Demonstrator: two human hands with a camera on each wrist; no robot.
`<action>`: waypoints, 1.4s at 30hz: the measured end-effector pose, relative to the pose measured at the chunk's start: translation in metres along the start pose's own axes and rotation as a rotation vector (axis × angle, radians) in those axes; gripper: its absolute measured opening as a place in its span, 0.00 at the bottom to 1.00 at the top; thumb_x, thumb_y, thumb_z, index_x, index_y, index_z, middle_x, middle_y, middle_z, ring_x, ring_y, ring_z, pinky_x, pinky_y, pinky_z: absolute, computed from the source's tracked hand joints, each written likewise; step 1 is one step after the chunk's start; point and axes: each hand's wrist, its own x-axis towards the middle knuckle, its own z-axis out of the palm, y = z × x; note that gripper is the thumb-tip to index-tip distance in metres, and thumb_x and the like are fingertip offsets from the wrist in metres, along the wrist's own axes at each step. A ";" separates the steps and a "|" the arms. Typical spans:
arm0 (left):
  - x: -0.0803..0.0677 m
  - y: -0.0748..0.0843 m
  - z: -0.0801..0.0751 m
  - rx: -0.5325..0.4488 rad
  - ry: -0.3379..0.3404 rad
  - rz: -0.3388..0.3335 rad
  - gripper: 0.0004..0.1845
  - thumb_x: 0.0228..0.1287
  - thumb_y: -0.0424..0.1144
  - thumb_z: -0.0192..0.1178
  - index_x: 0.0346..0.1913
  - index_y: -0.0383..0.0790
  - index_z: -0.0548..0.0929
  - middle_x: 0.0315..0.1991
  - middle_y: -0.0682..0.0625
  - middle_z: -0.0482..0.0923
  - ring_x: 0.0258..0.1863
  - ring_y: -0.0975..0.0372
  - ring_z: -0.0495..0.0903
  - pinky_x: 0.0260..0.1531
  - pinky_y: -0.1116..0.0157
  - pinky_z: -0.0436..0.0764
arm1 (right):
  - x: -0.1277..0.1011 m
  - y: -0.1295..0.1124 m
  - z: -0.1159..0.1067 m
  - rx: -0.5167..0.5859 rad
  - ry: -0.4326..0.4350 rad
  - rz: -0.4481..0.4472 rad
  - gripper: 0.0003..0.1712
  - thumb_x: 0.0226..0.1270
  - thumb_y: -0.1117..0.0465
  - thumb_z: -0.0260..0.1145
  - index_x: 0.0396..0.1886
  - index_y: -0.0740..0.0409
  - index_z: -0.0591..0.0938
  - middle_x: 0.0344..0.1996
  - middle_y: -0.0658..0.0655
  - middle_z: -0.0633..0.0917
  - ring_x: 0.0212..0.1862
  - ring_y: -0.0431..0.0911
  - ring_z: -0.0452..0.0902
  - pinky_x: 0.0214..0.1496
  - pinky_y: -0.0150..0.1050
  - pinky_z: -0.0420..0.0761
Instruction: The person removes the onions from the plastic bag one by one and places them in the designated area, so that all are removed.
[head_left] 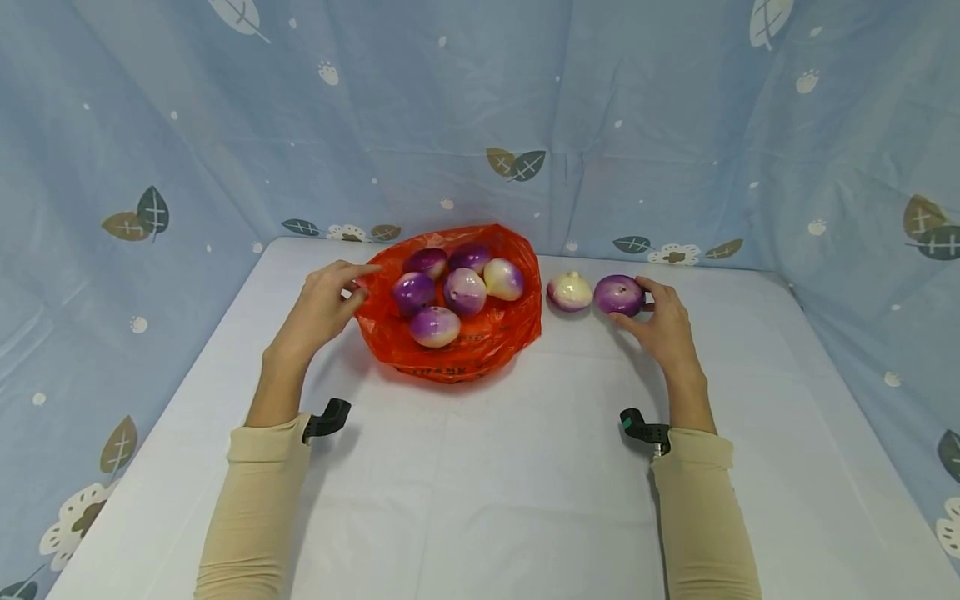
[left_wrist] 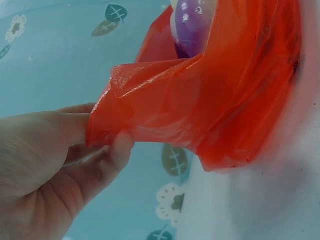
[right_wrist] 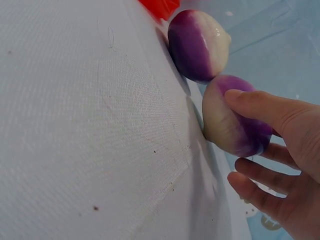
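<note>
A red plastic bag (head_left: 480,354) lies spread on the table with several purple-and-white onions (head_left: 465,292) inside it. My left hand (head_left: 321,302) pinches the bag's left rim between thumb and fingers; the left wrist view shows the film (left_wrist: 150,105) pulled out toward the hand (left_wrist: 65,160). At the right, my right hand (head_left: 663,325) grips a purple onion (head_left: 618,296), thumb on one side and fingers on the other. Beside that onion, to its left, sits another onion (head_left: 570,292) with a pale top. In the right wrist view the held onion (right_wrist: 230,117) appears against its neighbour (right_wrist: 197,45).
The table (head_left: 525,483) has a white cover. A blue curtain (head_left: 420,108) with leaf and flower prints hangs behind and at both sides. Black wrist mounts (head_left: 330,417) stick out from the beige sleeves (head_left: 258,508).
</note>
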 end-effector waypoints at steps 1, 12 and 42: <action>0.000 -0.001 0.000 0.001 -0.003 -0.007 0.20 0.65 0.25 0.52 0.58 0.36 0.82 0.47 0.37 0.82 0.43 0.47 0.83 0.40 0.50 0.86 | 0.000 0.000 0.000 -0.001 0.000 -0.001 0.44 0.58 0.55 0.75 0.72 0.60 0.65 0.63 0.69 0.70 0.56 0.64 0.76 0.62 0.63 0.72; 0.000 -0.003 0.004 -0.035 -0.038 -0.121 0.24 0.68 0.42 0.62 0.62 0.33 0.78 0.56 0.35 0.80 0.46 0.45 0.83 0.41 0.49 0.86 | -0.002 -0.001 -0.003 0.001 -0.009 -0.005 0.44 0.59 0.56 0.74 0.72 0.61 0.65 0.64 0.70 0.69 0.57 0.65 0.76 0.65 0.64 0.69; 0.001 -0.006 0.003 -0.070 0.012 -0.107 0.23 0.61 0.27 0.65 0.60 0.33 0.80 0.53 0.34 0.81 0.42 0.45 0.85 0.41 0.49 0.86 | -0.002 -0.008 -0.010 -0.012 -0.028 -0.013 0.42 0.58 0.57 0.75 0.70 0.60 0.67 0.64 0.70 0.71 0.56 0.66 0.77 0.67 0.66 0.63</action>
